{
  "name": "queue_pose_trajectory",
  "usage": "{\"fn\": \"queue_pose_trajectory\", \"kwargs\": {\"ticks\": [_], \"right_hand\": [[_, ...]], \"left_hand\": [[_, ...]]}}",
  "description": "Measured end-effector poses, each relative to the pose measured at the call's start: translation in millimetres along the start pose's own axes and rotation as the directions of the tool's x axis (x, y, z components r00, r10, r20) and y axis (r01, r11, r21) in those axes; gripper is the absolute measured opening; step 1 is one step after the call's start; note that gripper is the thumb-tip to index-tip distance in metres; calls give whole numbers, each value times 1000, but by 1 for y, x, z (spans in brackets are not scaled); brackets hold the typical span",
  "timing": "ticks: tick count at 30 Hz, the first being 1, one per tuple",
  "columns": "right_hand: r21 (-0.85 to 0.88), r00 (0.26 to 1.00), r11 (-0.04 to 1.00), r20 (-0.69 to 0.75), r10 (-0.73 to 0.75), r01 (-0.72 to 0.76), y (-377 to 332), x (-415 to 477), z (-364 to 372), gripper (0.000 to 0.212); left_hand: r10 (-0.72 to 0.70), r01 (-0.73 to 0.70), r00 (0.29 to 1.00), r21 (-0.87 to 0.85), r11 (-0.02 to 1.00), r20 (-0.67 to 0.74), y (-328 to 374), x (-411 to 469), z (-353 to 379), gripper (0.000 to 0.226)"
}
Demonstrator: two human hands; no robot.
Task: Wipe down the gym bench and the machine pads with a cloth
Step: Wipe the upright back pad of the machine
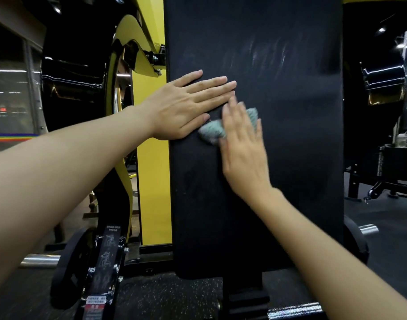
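Note:
A tall black back pad (290, 158) of a shoulder press machine fills the middle of the view, with pale wipe streaks near its top. My left hand (188, 107) lies flat on the pad's left edge, fingers together and pointing right. Just below and to the right, my right hand (241, 146) presses a crumpled light grey-green cloth (211, 131) against the pad; the hand and cloth are blurred by motion. Part of the cloth shows beyond my fingers, the remainder is hidden under the palm.
The yellow and black machine frame (151, 181) stands left of the pad, with a "shoulder press" label plate (105, 262) low down. Chrome weight pegs (39, 259) stick out at floor level. Dark gym equipment (382, 176) stands at the right on speckled rubber flooring (163, 296).

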State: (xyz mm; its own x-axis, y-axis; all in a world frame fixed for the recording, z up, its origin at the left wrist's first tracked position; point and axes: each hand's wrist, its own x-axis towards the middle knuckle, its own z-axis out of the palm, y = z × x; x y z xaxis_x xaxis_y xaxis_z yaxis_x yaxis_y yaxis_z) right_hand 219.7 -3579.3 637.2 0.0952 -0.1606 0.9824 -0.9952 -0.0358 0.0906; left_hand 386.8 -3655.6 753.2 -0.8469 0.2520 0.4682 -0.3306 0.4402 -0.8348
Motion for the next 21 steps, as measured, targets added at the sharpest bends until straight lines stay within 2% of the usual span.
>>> {"fn": "queue_pose_trajectory", "kwargs": {"ticks": [5, 9, 14, 17, 21], "right_hand": [[-48, 969, 969, -57, 241, -244, 0, 41, 0, 60], [-67, 959, 956, -37, 282, -284, -35, 28, 12, 62], [-57, 978, 977, 6, 207, -206, -69, -10, 22, 65], [-52, 997, 997, 63, 53, -50, -77, -40, 23, 62], [-74, 978, 983, 133, -157, 168, -77, -72, 24, 60]], "left_hand": [[-33, 33, 999, -20, 999, -11, 0, 0, -1, 60], [-40, 40, 999, -50, 998, -8, -1, 1, -1, 60], [-20, 20, 1000, -20, 1000, -7, -2, -2, -1, 60], [-27, 27, 999, 8, 1000, -18, -2, -2, 0, 59], [-39, 39, 999, 15, 999, -18, -2, -2, 0, 59]]}}
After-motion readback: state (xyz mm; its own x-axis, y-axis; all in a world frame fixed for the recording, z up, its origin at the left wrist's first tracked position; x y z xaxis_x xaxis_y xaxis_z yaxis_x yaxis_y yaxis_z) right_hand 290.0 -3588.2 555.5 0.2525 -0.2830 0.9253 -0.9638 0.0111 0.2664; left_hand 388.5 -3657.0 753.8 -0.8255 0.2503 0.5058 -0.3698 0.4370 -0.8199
